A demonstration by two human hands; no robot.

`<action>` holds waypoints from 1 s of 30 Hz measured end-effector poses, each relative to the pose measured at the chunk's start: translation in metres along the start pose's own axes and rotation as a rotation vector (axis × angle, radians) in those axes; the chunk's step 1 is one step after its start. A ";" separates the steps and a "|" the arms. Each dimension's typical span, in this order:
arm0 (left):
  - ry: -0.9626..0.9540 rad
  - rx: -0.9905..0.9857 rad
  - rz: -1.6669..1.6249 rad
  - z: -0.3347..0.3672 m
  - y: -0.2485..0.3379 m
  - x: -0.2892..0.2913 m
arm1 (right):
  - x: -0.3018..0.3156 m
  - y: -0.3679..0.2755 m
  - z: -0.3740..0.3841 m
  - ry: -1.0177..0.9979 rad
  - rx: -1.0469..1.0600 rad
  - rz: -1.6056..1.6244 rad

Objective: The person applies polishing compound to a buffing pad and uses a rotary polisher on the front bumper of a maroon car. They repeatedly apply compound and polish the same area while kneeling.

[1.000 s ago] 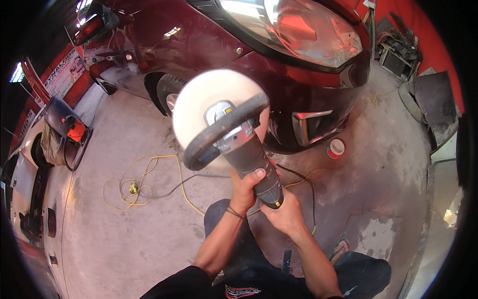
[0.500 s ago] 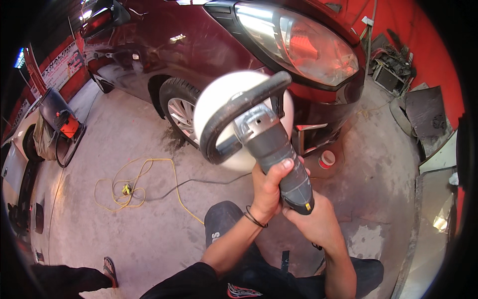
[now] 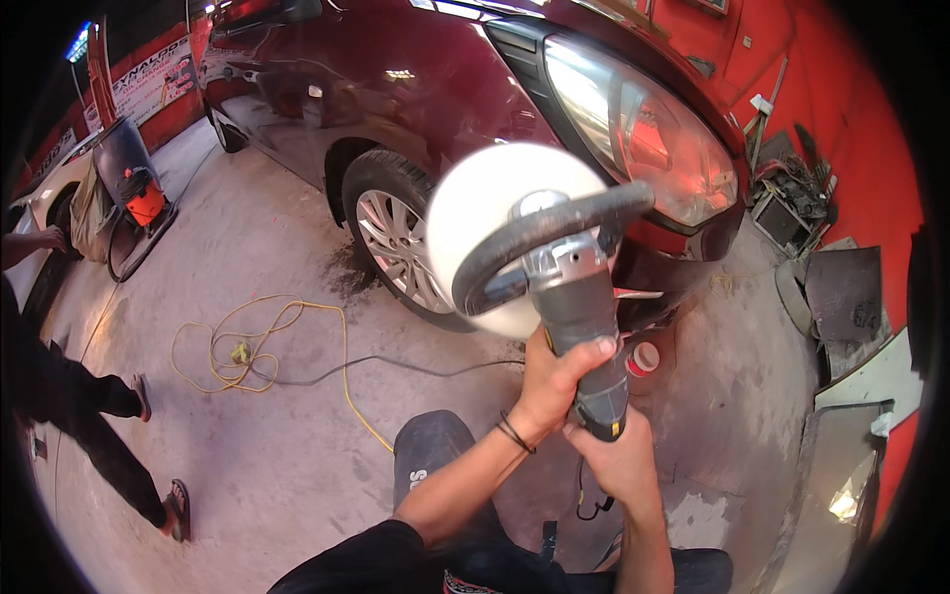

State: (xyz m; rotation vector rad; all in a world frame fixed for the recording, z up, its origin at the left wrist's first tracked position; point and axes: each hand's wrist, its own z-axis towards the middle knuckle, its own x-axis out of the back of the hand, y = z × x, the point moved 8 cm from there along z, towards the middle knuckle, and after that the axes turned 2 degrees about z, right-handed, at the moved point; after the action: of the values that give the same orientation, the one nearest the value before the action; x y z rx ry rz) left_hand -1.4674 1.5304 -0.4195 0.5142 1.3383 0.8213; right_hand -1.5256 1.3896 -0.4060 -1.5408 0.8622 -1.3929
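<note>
A rotary polisher point(image 3: 579, 302) with a grey and black body is in both my hands, tilted up toward a dark red car point(image 3: 445, 109). Its wide white pad point(image 3: 467, 198) faces the car's front corner, behind a black loop handle point(image 3: 515, 238). Whether the pad touches the paint, I cannot tell. My left hand point(image 3: 556, 381) wraps around the middle of the body, thumb on top. Lower down, my right hand point(image 3: 618, 460) grips the rear end, its fingers partly hidden. A hazy headlight point(image 3: 643, 124) is above and right of the pad, and a front wheel point(image 3: 396, 247) to its left.
Yellow cord point(image 3: 346, 346) lies coiled on the floor, joined to a dark cable point(image 3: 416, 372). A red-and-white tub point(image 3: 645, 358) stands near the bumper. Another person point(image 3: 94, 426) is at the left, near an orange-and-black machine point(image 3: 143, 203). Loose panels point(image 3: 846, 297) lean at the right.
The view has shifted, and the polisher appears slightly farther right and more upright. The pad, blurred before, looks sharper. At the left, the other person has come further into view. Both hands keep their grip.
</note>
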 end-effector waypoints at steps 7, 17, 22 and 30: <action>-0.007 0.044 -0.047 -0.006 0.006 0.009 | -0.013 -0.006 -0.004 0.002 0.006 -0.033; -0.013 0.111 -0.279 0.014 0.023 0.044 | -0.038 -0.051 0.010 -0.095 0.083 -0.263; -0.004 0.088 -0.379 0.004 0.018 0.050 | -0.042 -0.045 0.009 -0.117 0.061 -0.305; -0.138 0.057 -0.280 0.024 0.015 0.029 | -0.030 -0.042 0.013 0.019 0.131 -0.182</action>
State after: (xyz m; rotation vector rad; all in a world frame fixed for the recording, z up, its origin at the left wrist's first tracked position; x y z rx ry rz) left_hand -1.4463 1.5651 -0.4223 0.4089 1.2736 0.5103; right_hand -1.5189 1.4351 -0.3788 -1.5372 0.6406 -1.5640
